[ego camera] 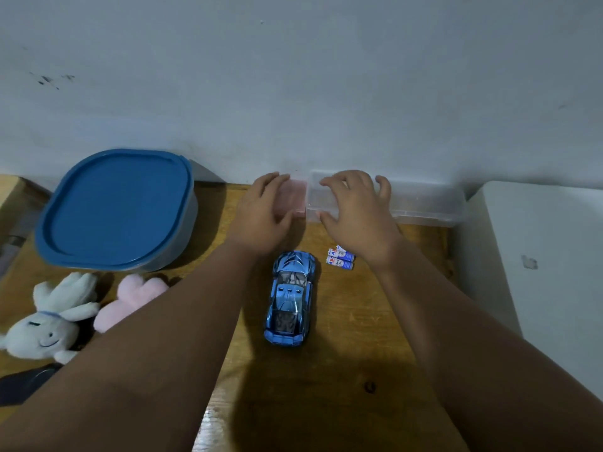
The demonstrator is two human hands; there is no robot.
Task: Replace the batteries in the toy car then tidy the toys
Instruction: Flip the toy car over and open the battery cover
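A shiny blue toy car [289, 298] stands on the wooden table [359, 321], nose towards me. Two blue-and-white batteries [340, 259] lie side by side just right of its far end. Against the wall sits a long clear plastic box [427, 203], and a small pink translucent box [297, 197] touches its left end. My left hand [261, 216] lies over the pink box, fingers on top and thumb at its front. My right hand [355, 210] clasps the left end of the clear box the same way.
A large tub with a blue lid [114, 207] stands at the back left. In front of it lie a white plush rabbit [49, 324] and a pink plush toy [130, 298]. A dark object [29, 383] lies at the near left. A white block [538, 256] borders the table's right side.
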